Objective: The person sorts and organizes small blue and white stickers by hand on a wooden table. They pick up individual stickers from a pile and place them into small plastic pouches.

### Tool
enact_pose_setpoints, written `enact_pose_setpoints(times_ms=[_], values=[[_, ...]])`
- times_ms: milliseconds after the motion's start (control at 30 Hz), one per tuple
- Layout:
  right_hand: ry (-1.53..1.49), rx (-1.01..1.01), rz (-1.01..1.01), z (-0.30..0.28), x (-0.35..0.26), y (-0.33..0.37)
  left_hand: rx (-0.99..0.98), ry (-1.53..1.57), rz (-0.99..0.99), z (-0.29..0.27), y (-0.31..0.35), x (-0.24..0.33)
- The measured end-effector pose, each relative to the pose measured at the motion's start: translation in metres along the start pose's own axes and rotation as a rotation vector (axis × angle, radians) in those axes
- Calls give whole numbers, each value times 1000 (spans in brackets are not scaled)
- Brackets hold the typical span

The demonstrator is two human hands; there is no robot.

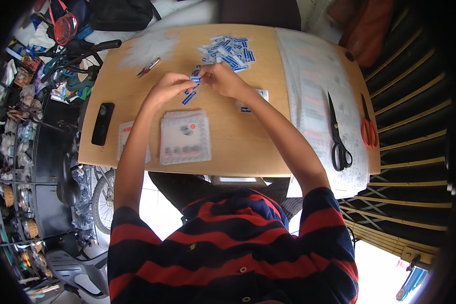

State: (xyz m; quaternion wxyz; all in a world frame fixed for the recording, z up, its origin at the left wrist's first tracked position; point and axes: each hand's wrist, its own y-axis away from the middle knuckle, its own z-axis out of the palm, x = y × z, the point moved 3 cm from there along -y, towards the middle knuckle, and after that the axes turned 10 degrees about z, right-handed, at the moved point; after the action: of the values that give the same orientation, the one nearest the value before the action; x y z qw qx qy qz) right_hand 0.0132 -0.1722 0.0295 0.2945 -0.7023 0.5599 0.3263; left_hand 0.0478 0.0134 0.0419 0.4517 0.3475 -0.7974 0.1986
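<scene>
Over the far middle of the table, my left hand (168, 88) and my right hand (223, 80) meet fingertip to fingertip. Both pinch a small blue-and-white label (195, 79) between thumb and fingers. Just below it lie more blue label strips (189, 97) on the wood. Beyond my right hand rises a loose heap of blue-and-white labels (230, 50). Partly covered by my right forearm is a small white piece with a blue strip (246, 109). Closer to me sits a stack of translucent printed plastic bags (185, 147).
A black phone (102, 124) and small red-handled cutters (149, 67) lie at left on the wooden table (238, 152). Clear plastic (154, 45) is at far left. Black scissors (338, 139) and red-handled scissors (369, 129) rest on large plastic sheets (309, 101) at right.
</scene>
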Motion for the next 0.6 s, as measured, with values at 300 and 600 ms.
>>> enact_pose_setpoints(times_ms=[300, 600], values=[[438, 78, -133, 29, 9, -39, 39, -425, 158, -3, 16, -31], [544, 39, -99, 30, 18, -39, -6, -429, 262, 11, -6, -38]])
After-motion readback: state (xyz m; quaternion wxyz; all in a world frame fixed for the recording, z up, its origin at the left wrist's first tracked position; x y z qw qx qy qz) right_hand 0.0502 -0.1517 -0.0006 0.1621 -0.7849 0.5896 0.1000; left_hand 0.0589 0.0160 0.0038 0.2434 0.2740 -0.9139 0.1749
